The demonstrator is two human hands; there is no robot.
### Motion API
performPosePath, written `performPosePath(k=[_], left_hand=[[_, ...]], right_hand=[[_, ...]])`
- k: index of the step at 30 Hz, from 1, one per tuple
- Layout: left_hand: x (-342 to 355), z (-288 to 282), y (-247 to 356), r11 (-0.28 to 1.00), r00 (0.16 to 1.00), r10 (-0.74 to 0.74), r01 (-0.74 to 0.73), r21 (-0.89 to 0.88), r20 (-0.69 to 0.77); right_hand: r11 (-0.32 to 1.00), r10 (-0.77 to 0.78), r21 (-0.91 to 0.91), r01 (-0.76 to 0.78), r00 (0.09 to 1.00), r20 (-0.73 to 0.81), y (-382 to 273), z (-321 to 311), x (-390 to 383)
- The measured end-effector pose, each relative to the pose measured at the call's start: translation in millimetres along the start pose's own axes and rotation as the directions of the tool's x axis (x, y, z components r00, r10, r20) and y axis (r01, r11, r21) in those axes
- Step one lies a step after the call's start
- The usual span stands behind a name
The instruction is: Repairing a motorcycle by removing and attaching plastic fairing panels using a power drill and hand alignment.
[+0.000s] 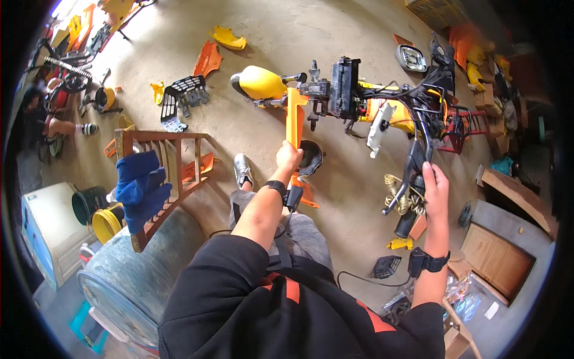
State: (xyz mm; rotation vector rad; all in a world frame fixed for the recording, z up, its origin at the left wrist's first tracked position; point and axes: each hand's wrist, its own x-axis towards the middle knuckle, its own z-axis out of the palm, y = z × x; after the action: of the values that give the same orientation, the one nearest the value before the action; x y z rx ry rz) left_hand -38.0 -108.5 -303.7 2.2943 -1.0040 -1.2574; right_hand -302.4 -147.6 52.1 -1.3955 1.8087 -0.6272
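Note:
My left hand [289, 157] is closed around the lower end of a long orange plastic panel [295, 116]. The panel's upper end reaches the dark metal parts of a partly stripped motorbike [344, 90], beside its yellow fender [263, 82]. My right hand [436, 190] is closed at the black handlebar [412, 161] on the near right side of the bike; its grip is partly hidden by my fingers. Gold coiled tubing [394, 192] and a black cylinder [406, 225] hang by that hand. A white part [379, 130] sits against the bike's side.
A round black part [311, 158] and an orange piece [306, 191] lie near my feet. Left stand a wooden chair [179, 158] with blue cloth [140, 185] and a blue drum [134, 275]. Ahead lie yellow, orange and black plastic parts [179, 99]. A person's leg [69, 127] shows far left.

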Motion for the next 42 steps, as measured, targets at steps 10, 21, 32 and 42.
performPosePath(k=[10,21,32,42], left_hand=[[61,38,-101,0.97,0.995,0.039,-0.059,0.237,0.088],[63,-7,-149,0.966,0.955,0.212,-0.173,0.192,-0.206],[-109,-162,-140,0.96,0.82,0.187,-0.269,-0.076,-0.541],[-259,-255,-141,0.724,0.751,-0.1,-0.395,-0.566,-0.652]], right_hand=[[0.945,0.185,0.263,-0.196,0.981,0.067,-42,24,-10],[0.932,0.21,0.292,-0.214,0.977,0.048,-37,22,-8],[0.965,-0.155,0.237,0.109,0.971,0.183,20,-16,14],[0.971,-0.215,0.143,0.193,0.963,0.163,48,-35,16]])
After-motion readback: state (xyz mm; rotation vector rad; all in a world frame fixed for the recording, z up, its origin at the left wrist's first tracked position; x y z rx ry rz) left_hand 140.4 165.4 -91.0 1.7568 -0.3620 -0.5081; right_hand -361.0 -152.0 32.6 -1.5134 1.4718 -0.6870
